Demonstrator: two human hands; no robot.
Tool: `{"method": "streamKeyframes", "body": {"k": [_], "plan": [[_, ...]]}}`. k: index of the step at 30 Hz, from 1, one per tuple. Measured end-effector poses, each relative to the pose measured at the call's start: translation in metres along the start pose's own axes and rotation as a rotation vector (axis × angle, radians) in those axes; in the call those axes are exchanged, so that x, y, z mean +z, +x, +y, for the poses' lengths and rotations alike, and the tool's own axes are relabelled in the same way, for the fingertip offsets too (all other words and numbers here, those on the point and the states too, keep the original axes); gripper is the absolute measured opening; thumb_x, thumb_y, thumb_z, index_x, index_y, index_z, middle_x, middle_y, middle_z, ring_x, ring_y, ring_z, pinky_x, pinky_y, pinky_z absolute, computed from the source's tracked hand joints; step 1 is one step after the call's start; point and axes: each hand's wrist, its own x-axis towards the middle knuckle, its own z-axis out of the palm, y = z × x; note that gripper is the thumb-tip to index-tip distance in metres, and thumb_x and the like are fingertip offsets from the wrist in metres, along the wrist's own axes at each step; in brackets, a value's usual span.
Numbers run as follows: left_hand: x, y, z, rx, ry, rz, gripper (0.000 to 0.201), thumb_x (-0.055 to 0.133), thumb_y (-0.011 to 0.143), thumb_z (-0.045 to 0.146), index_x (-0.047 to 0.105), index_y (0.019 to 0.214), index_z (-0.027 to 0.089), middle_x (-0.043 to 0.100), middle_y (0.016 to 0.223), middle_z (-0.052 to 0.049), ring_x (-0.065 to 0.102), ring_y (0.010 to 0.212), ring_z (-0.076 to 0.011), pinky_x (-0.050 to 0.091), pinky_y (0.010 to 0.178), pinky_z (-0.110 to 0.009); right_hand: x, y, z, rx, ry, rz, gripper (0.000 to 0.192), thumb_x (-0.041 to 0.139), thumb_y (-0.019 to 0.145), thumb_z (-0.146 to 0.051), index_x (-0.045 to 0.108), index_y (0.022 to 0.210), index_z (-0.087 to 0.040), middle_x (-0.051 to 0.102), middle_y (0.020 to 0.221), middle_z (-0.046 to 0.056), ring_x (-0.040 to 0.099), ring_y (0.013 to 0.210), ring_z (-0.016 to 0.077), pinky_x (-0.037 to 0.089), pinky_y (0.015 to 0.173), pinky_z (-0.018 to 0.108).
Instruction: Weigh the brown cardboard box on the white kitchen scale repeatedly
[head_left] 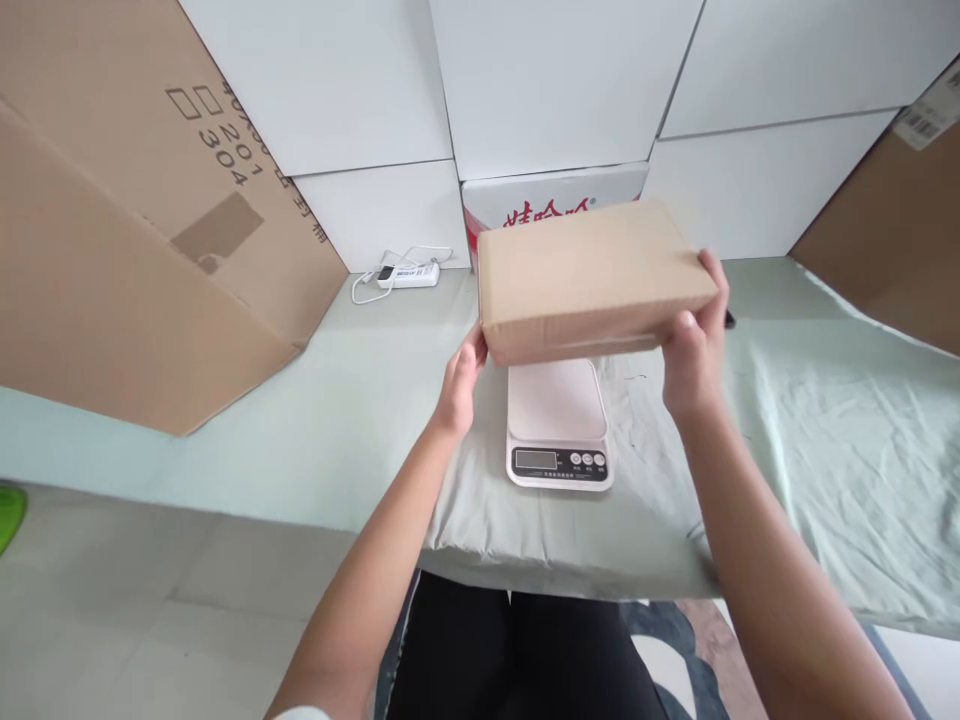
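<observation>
A brown cardboard box [592,270] is held up in the air between my two hands, slightly tilted. My left hand [460,385] grips its lower left end, with some fingers hidden behind the box. Around the right end, my right hand [697,340] is closed, thumb on the near side. Below and partly behind the box, a white kitchen scale [556,410] rests on the cloth-covered table [420,390]; its display [536,459] looks blank. The box hides the back of the scale, and I cannot tell how far above it the box is.
A white power strip [409,275] with a cable lies at the back left. Large cardboard sheets [150,240] stand on the left and another cardboard piece [892,230] on the right. Behind is a white carton with red lettering [555,190] against white panels [547,80].
</observation>
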Motion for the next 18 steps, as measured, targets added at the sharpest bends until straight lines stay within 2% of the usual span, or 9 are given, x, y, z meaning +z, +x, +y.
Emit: {"method": "streamKeyframes", "body": {"k": [2,4,8,12,18], "plan": [[-0.004,0.027,-0.013,-0.022,0.006,0.004,0.094,0.050,0.093,0.094,0.061,0.161,0.031,0.049,0.182,-0.003,0.032,0.176,-0.0351,0.031,0.144,-0.047,0.015,0.017,0.026,0.006,0.044,0.018,0.092,0.057,0.091,-0.086,0.037,0.170,-0.045,0.041,0.184,-0.001,0.032,0.176,0.0401,0.024,0.146,0.072],[-0.006,0.048,-0.032,-0.065,-0.009,0.039,0.095,0.047,0.093,0.094,0.060,0.163,0.030,0.049,0.182,-0.003,0.031,0.177,-0.0336,0.030,0.144,-0.046,0.026,0.021,0.051,0.044,0.044,0.027,0.096,0.059,0.088,-0.089,0.037,0.170,-0.044,0.041,0.184,0.000,0.032,0.176,0.0396,0.022,0.147,0.070],[-0.007,0.061,-0.060,-0.179,-0.067,0.072,0.088,0.035,0.102,0.085,0.055,0.167,0.029,0.049,0.181,-0.002,0.032,0.177,-0.0295,0.030,0.144,-0.045,0.029,0.009,0.085,0.125,0.034,-0.005,0.099,0.062,0.087,-0.089,0.037,0.171,-0.043,0.040,0.185,0.001,0.033,0.176,0.0383,0.026,0.147,0.066],[-0.004,0.061,-0.064,-0.264,-0.079,0.073,0.082,0.028,0.108,0.077,0.051,0.170,0.028,0.048,0.182,-0.001,0.031,0.177,-0.0262,0.029,0.144,-0.043,0.023,0.005,0.099,0.175,0.001,-0.040,0.094,0.058,0.088,-0.088,0.034,0.171,-0.050,0.040,0.185,-0.004,0.032,0.177,0.0346,0.030,0.146,0.065],[-0.003,0.064,-0.059,-0.319,-0.084,0.114,0.079,0.029,0.109,0.076,0.053,0.169,0.029,0.049,0.182,-0.001,0.032,0.176,-0.0272,0.029,0.144,-0.044,0.026,0.009,0.097,0.200,-0.017,-0.053,0.097,0.058,0.087,-0.088,0.034,0.172,-0.047,0.044,0.183,-0.001,0.037,0.175,0.0378,0.031,0.144,0.069]]}}
